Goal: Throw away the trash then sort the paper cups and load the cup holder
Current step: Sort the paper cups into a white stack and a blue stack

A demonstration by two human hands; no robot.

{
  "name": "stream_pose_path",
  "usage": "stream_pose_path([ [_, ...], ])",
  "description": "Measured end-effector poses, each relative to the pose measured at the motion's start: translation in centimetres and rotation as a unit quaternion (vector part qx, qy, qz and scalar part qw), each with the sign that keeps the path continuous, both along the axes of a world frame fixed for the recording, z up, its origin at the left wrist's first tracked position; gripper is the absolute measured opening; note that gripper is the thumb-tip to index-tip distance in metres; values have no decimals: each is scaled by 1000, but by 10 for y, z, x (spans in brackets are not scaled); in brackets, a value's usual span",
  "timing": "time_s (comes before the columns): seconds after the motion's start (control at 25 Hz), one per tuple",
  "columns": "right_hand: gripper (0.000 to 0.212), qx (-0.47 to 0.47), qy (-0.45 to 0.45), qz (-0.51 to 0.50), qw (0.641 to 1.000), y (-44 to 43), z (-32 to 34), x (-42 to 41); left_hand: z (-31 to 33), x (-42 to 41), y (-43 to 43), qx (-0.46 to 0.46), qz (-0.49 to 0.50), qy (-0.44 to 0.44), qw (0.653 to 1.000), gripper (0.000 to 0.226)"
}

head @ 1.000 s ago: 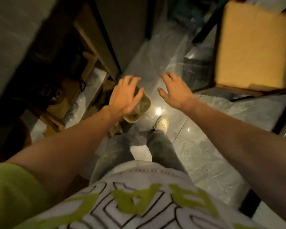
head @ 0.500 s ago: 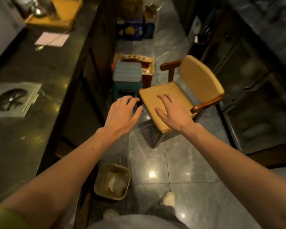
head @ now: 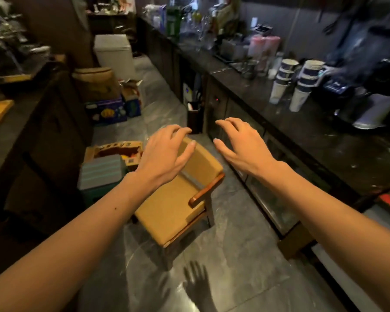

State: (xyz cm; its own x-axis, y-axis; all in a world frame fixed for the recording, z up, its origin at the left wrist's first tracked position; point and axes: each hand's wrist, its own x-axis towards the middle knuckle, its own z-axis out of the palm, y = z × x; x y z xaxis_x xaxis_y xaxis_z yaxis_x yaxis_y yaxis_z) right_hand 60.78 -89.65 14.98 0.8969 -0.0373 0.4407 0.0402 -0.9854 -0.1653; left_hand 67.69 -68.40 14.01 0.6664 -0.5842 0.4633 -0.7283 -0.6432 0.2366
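I hold both arms out in front of me over the aisle. My left hand (head: pixel 164 154) is wide, its fingers spread and a little bent, and it holds nothing. My right hand (head: pixel 243 145) is the same, wide and empty, close beside the left but not touching it. Neither hand touches anything.

The white paper cups with dark blue bands (head: pixel 305 86) stand in 2 stacks side by side at 2 o'clock from my hands, well apart from them, on the dark polished stone surface (head: pixel 313 140) that runs along my right. The clutter behind the cups is too blurred for me to pick out a cup holder.

At 6 o'clock, under my wrists, sits a yellow cushioned wooden armchair (head: pixel 173 206) on the grey marble floor (head: pixel 234 255).

I see no trash in either hand and no bin in view, so I judge the throwing-away step as likely done, though I cannot confirm it from here. The cups look untouched: no sorting has started and nothing is loaded. What is left, as I read it, is to reach the surface at 2 o'clock, split the 2 stacks by kind, then find and fill the holder.
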Motion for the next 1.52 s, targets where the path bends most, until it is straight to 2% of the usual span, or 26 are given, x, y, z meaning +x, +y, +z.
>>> stream_pose_path([
  [0.24,52,-2,-10,-72,997,-102,21,18,18,46,-118,-8,-68,-9,998,47],
  [0.56,53,10,21,-170,985,-202,7,97,2,167,-234,-32,-145,19,989,44],
  [0.76,52,32,25,-231,972,-264,5,145,-4,233,-314,-9,-195,30,980,45],
  [0.96,53,57,23,-282,957,-363,-8,183,-12,283,-421,6,-239,40,970,46],
  [1.12,53,67,4,-277,958,-464,-21,218,-24,313,-530,-1,-262,52,964,47],
  [1.32,56,132,-3,-279,951,-593,-12,255,-26,338,-660,-25,-274,120,954,57],
  [1.52,59,221,-39,-262,939,-671,-10,293,-33,370,-744,-124,-257,255,924,66],
])
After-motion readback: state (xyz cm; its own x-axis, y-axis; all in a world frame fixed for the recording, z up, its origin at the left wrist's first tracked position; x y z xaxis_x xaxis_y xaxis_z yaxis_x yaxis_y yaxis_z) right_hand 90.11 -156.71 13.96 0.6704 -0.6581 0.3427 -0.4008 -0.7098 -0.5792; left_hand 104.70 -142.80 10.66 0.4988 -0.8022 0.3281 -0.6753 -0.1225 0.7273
